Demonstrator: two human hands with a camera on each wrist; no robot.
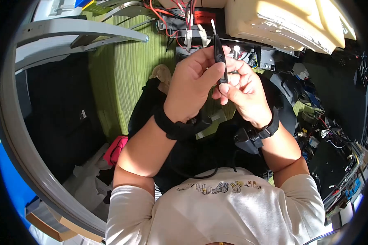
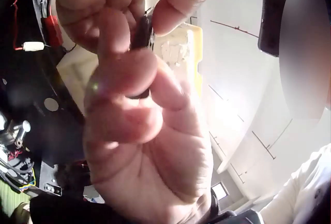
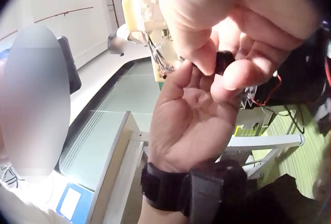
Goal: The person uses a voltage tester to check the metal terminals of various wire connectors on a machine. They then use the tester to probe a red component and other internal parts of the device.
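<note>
A slim black tool (image 1: 219,53) with a thin, pale metal tip stands nearly upright between both hands, tip up. My left hand (image 1: 192,79) pinches its body from the left, thumb laid along it. From the right, my right hand (image 1: 246,90) pinches the lower end, thumb against the bottom and fingers curled near it. In the left wrist view the black body (image 2: 141,36) shows in part between overlapping fingers. Fingers cover most of it in the right wrist view, where one dark end (image 3: 224,61) shows. I cannot tell the tool's exact kind.
Beyond the hands are red and black wires (image 1: 189,28) with a white connector (image 1: 203,35), beside a large cream casing (image 1: 253,28). A grey metal frame (image 1: 81,29) curves along the left, above green carpet (image 1: 118,57). Tangled cables (image 1: 335,141) lie at right; a pink item (image 1: 115,151) is lower left.
</note>
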